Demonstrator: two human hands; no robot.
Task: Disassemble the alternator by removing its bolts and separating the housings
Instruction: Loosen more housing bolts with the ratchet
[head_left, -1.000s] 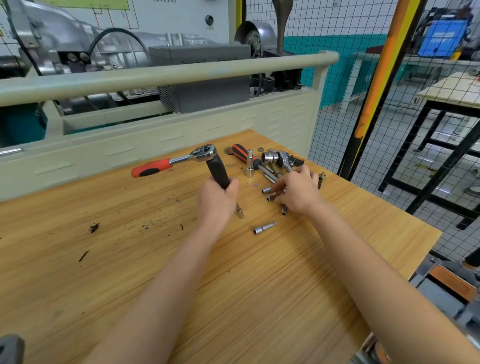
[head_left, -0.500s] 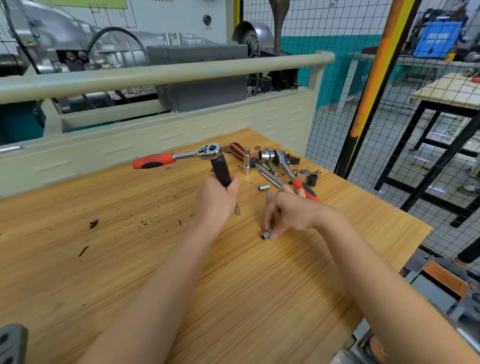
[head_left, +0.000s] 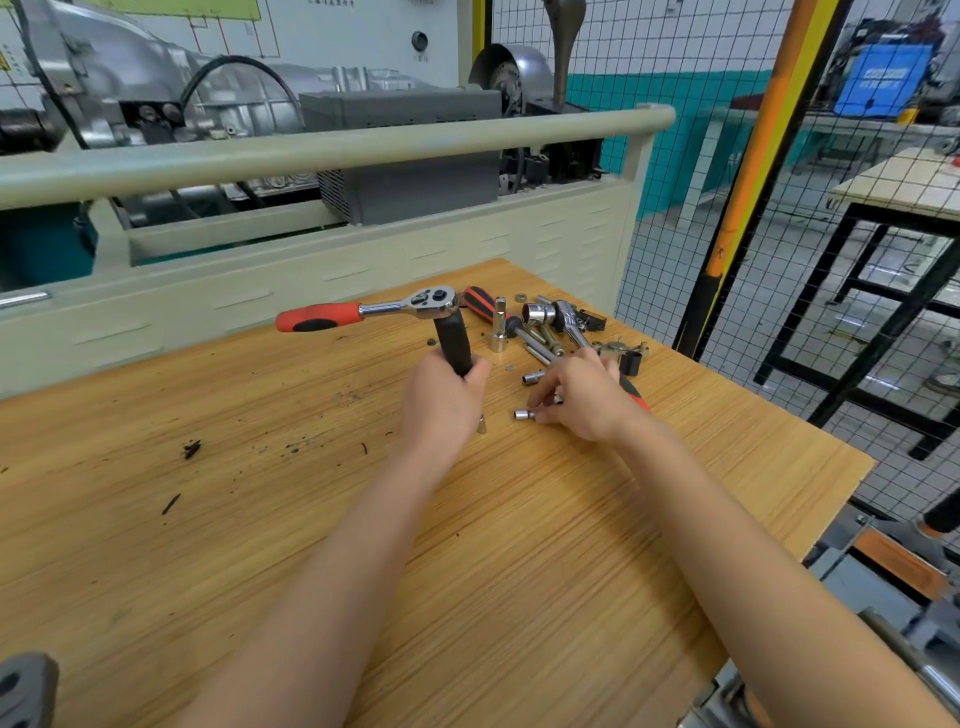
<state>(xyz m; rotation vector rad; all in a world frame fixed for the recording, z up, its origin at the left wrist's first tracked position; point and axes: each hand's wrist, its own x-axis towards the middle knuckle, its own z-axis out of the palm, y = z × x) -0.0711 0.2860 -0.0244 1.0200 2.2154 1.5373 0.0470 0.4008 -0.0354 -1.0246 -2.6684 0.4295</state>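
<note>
My left hand (head_left: 441, 400) grips a black tool handle (head_left: 454, 343) upright on the table (head_left: 208, 519); my right hand (head_left: 582, 400) pinches a small socket (head_left: 522, 414) by the scattered sockets. I see no alternator — I judge disassembly hardly begun, still tool selection.

Glossy chromed metal sockets (head_left: 523, 414) and a ratchet (head_left: 363, 312) with a red rubbery grip lie on the matt, grainy wooden counter (head_left: 208, 519).

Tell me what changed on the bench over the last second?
The right hand drew back from the tool pile toward the person and now fingers a small socket lying on the bench. The left hand kept gripping the black handle; the red-handled ratchet stayed put.
</note>
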